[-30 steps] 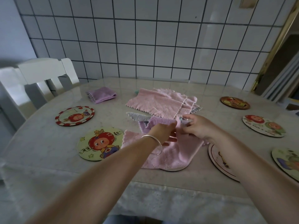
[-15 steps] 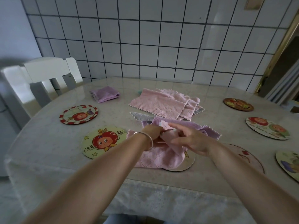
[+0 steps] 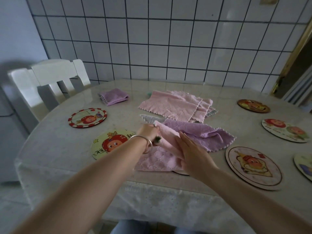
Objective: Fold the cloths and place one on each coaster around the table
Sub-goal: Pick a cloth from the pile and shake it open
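The pink cloth lies at the near table edge, covering a coaster whose rim shows beneath it. The left hand pinches its folded upper edge with curled fingers. The right hand presses flat on the cloth, fingers straight and together. A purple cloth lies just beyond, touching it.

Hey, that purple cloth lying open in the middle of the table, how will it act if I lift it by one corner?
The purple cloth will probably hang limp and floppy, since it already lies rumpled and creased. It looks thin and fluffy, so likely light. On the glossy table it may slide easily when pushed, bunching up rather than moving flat.
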